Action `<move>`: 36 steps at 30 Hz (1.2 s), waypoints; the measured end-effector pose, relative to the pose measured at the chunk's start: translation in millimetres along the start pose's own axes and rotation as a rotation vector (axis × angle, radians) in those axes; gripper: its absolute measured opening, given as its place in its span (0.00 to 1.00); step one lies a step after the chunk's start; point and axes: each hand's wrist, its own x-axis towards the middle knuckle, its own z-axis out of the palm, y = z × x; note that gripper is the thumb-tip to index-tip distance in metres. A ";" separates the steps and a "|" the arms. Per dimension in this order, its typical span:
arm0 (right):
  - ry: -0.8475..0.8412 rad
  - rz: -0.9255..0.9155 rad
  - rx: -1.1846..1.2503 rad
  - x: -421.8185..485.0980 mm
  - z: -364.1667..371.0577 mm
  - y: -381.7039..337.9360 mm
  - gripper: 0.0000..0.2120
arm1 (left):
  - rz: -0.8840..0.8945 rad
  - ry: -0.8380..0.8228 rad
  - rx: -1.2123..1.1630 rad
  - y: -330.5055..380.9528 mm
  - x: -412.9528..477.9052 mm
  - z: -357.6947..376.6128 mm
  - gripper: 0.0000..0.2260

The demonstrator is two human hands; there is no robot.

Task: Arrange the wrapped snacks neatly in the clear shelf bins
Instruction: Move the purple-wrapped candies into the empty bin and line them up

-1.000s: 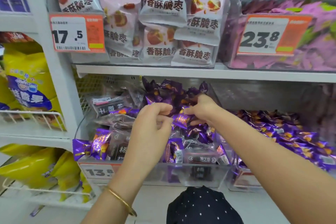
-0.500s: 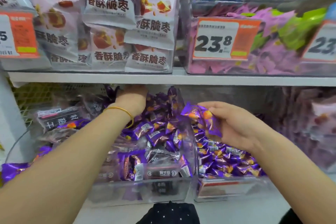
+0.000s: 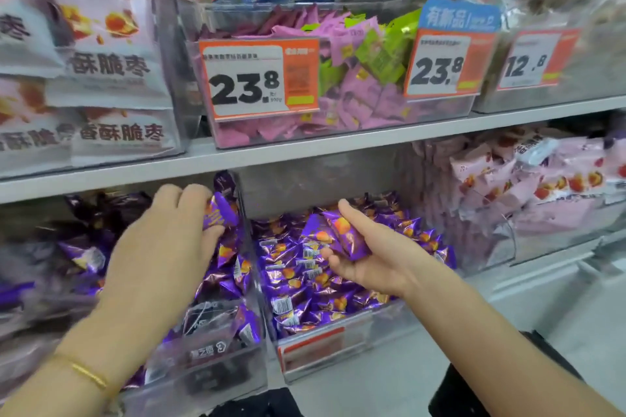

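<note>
On the lower shelf, two clear bins stand side by side. The left bin holds purple and dark wrapped snacks mixed together. The right bin is filled with purple wrapped snacks. My left hand is over the left bin, fingers pinching one purple snack near the divider wall. My right hand hovers palm-up above the right bin and grips another purple snack between thumb and fingers.
The upper shelf hangs close above both hands. It carries a bin of pink and green packets with orange price tags, and white date-snack bags at left. Pink packets fill the bin at lower right.
The view swung right. My left hand came forward out of the back of the left bin with a purple snack. My right hand stays over the right bin with its snack.
</note>
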 end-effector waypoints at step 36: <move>0.380 -0.872 -1.122 -40.0 -149.8 -61.4 0.09 | 0.493 -0.667 -0.394 244.5 45.2 181.0 0.10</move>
